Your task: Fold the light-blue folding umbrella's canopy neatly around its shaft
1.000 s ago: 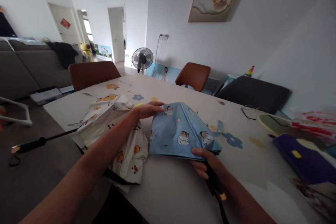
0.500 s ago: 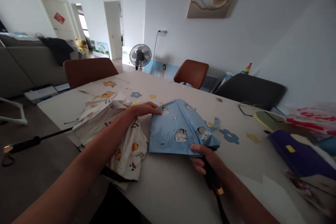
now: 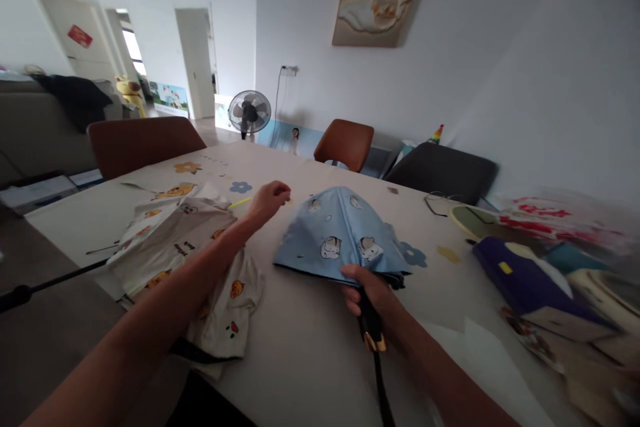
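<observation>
A light blue umbrella (image 3: 313, 230) with cartoon animal prints lies partly folded over the table, its canopy loose and pointing away from me. My right hand (image 3: 367, 297) grips it at the lower canopy edge by the black handle, from which a strap hangs. Left of the canopy, my left hand (image 3: 271, 201) hovers apart from it, fingers curled together with nothing visible in them. Under my left forearm rests a cream umbrella (image 3: 175, 233) with yellow duck prints, also loosely folded; its black shaft sticks out to the left.
The white table (image 3: 300, 347) has flower prints. On its right are eyeglasses (image 3: 437, 205), a purple pouch-like item (image 3: 520, 280), a red-and-white plastic bag (image 3: 545, 213) and white paper (image 3: 480, 360). Brown chairs (image 3: 345, 145) and a dark chair (image 3: 445, 170) stand around it; a fan (image 3: 250, 111) is beyond.
My left hand has let go of the blue canopy's left corner and moved off it, fingers curling. The canopy's left side has slackened into a rounder shape. The view has turned slightly right.
</observation>
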Demonstrator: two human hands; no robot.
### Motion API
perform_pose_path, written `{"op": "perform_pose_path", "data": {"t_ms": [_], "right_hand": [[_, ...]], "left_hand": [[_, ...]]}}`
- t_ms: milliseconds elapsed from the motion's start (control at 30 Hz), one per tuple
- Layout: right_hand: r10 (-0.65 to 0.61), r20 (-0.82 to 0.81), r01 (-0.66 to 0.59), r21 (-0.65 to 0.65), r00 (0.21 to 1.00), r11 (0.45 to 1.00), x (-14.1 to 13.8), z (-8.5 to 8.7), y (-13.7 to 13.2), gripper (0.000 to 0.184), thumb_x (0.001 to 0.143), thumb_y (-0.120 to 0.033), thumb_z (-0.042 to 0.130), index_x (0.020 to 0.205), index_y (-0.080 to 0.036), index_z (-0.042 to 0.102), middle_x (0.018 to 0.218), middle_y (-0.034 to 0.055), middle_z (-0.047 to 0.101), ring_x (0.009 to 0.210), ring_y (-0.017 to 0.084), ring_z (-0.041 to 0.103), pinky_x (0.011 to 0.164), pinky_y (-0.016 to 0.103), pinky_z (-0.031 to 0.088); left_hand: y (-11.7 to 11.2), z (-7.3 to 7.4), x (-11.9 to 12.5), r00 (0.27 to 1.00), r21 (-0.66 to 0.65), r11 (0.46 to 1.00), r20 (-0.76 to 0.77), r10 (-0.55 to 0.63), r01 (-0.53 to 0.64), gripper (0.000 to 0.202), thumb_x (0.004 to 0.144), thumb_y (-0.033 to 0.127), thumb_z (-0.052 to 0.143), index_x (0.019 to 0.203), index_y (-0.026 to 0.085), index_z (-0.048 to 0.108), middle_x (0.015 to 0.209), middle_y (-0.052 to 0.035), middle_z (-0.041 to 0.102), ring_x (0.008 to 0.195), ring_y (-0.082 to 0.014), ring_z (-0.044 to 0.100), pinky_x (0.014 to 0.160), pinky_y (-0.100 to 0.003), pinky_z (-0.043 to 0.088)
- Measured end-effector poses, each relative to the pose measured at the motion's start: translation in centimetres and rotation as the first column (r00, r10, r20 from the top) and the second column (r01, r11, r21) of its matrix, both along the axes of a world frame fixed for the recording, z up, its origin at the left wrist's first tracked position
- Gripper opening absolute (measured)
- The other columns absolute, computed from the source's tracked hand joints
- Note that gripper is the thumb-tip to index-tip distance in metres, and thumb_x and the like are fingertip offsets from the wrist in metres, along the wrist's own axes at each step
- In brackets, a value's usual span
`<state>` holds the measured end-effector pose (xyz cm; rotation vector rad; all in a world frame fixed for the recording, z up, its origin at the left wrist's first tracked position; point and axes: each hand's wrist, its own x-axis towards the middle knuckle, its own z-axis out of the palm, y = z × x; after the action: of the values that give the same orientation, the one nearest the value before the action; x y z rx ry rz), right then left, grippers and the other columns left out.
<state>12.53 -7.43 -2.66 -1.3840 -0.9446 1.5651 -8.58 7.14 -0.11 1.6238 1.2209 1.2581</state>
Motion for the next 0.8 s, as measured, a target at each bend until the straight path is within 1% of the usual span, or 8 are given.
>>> {"op": "perform_pose_path", "data": {"t_ms": [100,200,300,400,500,667,733,800], "right_hand": [[-0.135,0.079,0.139,-0.04,0.988,0.99,-0.8,0.6,-0.2,0.029,0.071,-0.034,0.054,0.052,-0.02,0.039,0.035,-0.0072,0.038,0.026,0.007,0.038,0.027,0.017,0.024],[-0.18,0.122,0.182,-0.012,0.976,0.983,-1.4,0.9,-0.5,0.029,0.073,-0.033,0.053,0.05,-0.018,0.043,0.035,-0.0056,0.041,0.026,0.008,0.04,0.028,0.018,0.027],[-0.183,0.143,0.182,0.016,0.973,0.983,-1.8,1.0,-0.8,0.032,0.073,-0.033,0.054,0.047,-0.018,0.044,0.035,-0.0039,0.043,0.027,0.008,0.042,0.03,0.019,0.032],[-0.158,0.169,0.158,0.017,0.973,0.987,-2.1,1.0,-1.1,0.034,0.073,-0.032,0.054,0.044,-0.018,0.045,0.035,-0.0026,0.044,0.029,0.009,0.044,0.032,0.021,0.035],[-0.126,0.151,0.124,0.023,0.98,0.992,-2.2,1.2,-1.2,0.035,0.073,-0.031,0.053,0.042,-0.018,0.044,0.034,-0.0024,0.044,0.029,0.009,0.044,0.033,0.021,0.036],[-0.051,0.121,0.051,0.004,0.991,0.999,-1.7,1.6,-1.4,0.032,0.072,-0.024,0.047,0.041,-0.018,0.044,0.034,-0.0029,0.043,0.029,0.009,0.044,0.033,0.021,0.036],[-0.01,0.117,0.012,-0.019,0.993,1.0,-1.4,1.8,-1.4,0.032,0.073,-0.023,0.046,0.041,-0.017,0.045,0.034,-0.0031,0.042,0.029,0.009,0.044,0.033,0.02,0.036],[0.04,0.088,-0.037,-0.037,0.995,0.999,-1.3,2.1,-1.5,0.032,0.073,-0.024,0.046,0.042,-0.017,0.045,0.033,-0.0035,0.041,0.029,0.009,0.043,0.033,0.02,0.036]], "left_hand": [[-3.4,0.4,4.0,0.977,-0.027,0.977,-0.005,-0.213,0.213,0.022,0.075,0.027,0.05,0.089,0.015,0.06,0.079,-0.0055,0.064,0.068,-0.0139,0.057,0.062,-0.026,0.045],[-6.3,-0.1,7.6,0.971,-0.006,0.976,-0.099,-0.217,0.218,0.036,0.072,0.031,0.057,0.104,0.015,0.056,0.111,-0.0116,0.059,0.098,-0.0201,0.055,0.082,-0.03,0.044],[-7.5,-0.3,9.8,0.983,-0.077,0.985,-0.088,-0.162,0.156,0.033,0.072,0.03,0.058,0.101,0.016,0.052,0.116,-0.0142,0.055,0.108,-0.0245,0.05,0.091,-0.034,0.037],[-7.7,0.3,11.0,0.994,-0.134,0.987,0.069,-0.085,0.094,0.021,0.071,0.028,0.059,0.087,0.018,0.051,0.104,-0.014,0.057,0.106,-0.0273,0.05,0.094,-0.037,0.033],[-7.5,1.0,11.9,0.968,-0.208,0.976,0.25,-0.008,0.062,0.022,0.068,0.03,0.064,0.079,0.021,0.048,0.092,-0.0102,0.058,0.102,-0.0273,0.051,0.091,-0.035,0.033],[-6.4,1.8,12.3,0.977,-0.369,0.93,0.201,0.078,0.002,0.034,0.068,0.049,0.062,0.079,0.019,0.051,0.09,-0.0085,0.059,0.094,-0.0262,0.055,0.076,-0.032,0.043],[-5.8,2.0,11.9,0.969,-0.454,0.889,0.242,0.054,0.064,0.039,0.068,0.053,0.062,0.081,0.017,0.054,0.088,-0.0095,0.061,0.088,-0.026,0.057,0.067,-0.032,0.045],[-5.3,2.1,11.4,0.925,-0.499,0.847,0.381,0.021,0.186,0.039,0.067,0.049,0.064,0.084,0.016,0.057,0.088,-0.0097,0.063,0.084,-0.0239,0.059,0.063,-0.031,0.048]]}}
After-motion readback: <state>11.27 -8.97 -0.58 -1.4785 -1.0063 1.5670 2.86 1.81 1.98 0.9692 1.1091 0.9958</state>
